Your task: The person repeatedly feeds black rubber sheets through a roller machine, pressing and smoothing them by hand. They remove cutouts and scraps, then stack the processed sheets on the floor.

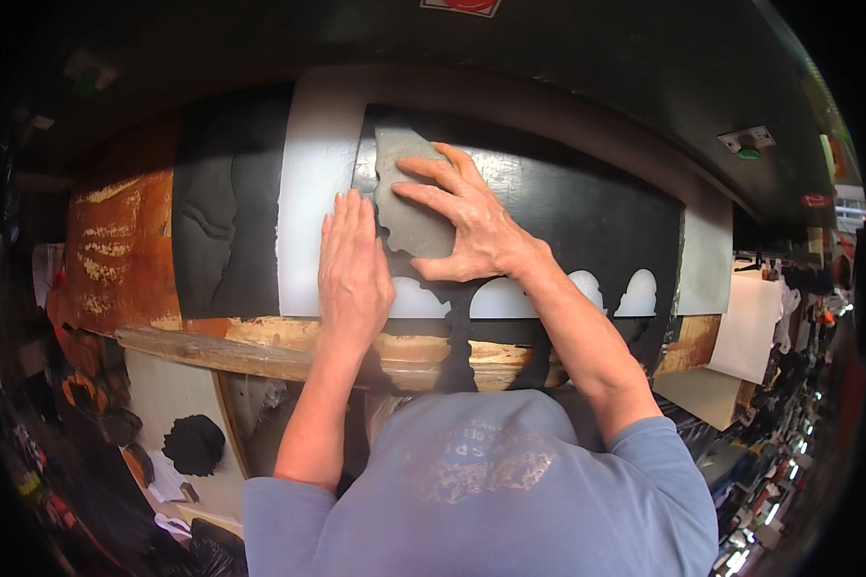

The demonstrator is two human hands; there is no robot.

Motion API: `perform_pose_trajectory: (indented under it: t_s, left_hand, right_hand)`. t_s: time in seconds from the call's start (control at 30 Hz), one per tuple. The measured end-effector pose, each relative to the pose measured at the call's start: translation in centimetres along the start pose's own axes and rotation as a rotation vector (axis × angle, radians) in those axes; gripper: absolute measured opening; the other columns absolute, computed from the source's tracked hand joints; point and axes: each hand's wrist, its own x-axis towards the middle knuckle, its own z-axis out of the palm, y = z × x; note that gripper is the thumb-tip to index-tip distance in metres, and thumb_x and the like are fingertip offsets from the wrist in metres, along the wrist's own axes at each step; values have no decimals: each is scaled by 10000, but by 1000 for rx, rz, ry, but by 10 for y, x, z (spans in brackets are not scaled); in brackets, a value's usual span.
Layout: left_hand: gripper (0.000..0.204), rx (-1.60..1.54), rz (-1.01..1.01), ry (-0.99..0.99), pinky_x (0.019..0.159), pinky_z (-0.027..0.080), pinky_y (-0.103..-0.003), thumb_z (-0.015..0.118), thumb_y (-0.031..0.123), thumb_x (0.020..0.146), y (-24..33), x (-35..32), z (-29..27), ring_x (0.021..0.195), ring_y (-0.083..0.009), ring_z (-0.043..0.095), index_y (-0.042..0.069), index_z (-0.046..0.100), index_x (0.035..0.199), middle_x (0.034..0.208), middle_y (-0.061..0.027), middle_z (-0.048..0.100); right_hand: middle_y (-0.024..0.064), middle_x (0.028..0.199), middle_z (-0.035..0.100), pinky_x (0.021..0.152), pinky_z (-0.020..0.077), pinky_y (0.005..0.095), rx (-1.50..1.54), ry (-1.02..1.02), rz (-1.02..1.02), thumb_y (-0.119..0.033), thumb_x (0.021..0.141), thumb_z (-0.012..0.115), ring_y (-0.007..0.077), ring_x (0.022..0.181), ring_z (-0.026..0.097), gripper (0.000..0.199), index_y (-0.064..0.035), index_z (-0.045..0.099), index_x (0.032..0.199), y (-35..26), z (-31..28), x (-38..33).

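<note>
A black sheet [568, 202] with arch-shaped cut-outs along its near edge lies on a white board [322, 125]. On its left end is a grey flat piece [406, 217] with a ragged, wavy left edge. My right hand [476, 226] rests over this piece, fingers spread, the thumb near its lower edge. My left hand [354, 279] lies flat beside the piece's left edge, fingers stretched out and close together. It covers the black sheet's near left corner. Narrow ragged strips of the sheet [459, 337] hang over the near table edge.
Another dark sheet [226, 202] lies to the left on a worn reddish-brown wooden table [115, 231]. A wooden rail [231, 352] runs along the near edge. A dark machine body [587, 48] with a green button [749, 152] overhangs the far side. Cluttered shelves stand at right.
</note>
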Motion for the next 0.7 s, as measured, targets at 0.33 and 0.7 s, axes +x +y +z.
perform_pose_trajectory:
  t_s: [0.33,0.7]
  left_hand:
    - [408,-131,-51,142,1153,468,-507,616,-53,997,20,-5,-25,1338,-421,622,-44,619,1404,1397,-259,664]
    - [204,-168,221,45,658,544,-421,812,-2,884,73,-103,3,738,-324,689,46,640,981,866,-109,710]
  right_hand:
    - [273,1578,460,1195,426,600,-91,87,-40,-447,723,937,537,1465,408,933,-25,578,1474,0,-5,-15]
    - [8,766,637,661,476,281,-158,1276,357,-166,1061,695,81,718,564,234,-12,674,886,6,-206,-147]
